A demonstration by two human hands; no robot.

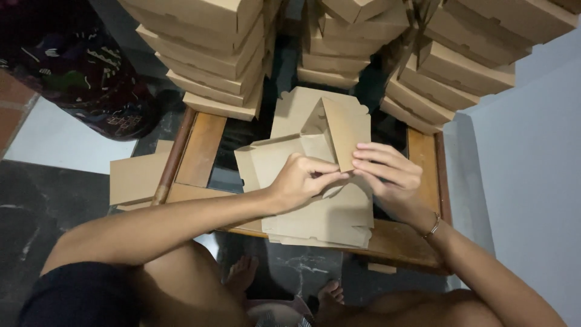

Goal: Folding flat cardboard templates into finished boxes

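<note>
Dark marble floor, low wooden table with a dark glass top (201, 151). Three stacks of folded brown cardboard boxes (213, 57) behind it; one loose pile of flat brown cardboard blanks (327, 221) on the table, another few blanks (134, 177) at its left edge. One half-folded brown cardboard box (315, 127) lies on the pile, long axis running away from the person, a side flap raised. Left hand (299, 181) pinches shut on the flap's lower corner; right hand (387, 172), fingers nearly together, presses that corner too.

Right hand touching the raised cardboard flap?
Touching. Head view shows the right hand fingertips pressed on the lower edge of the raised flap.
</note>
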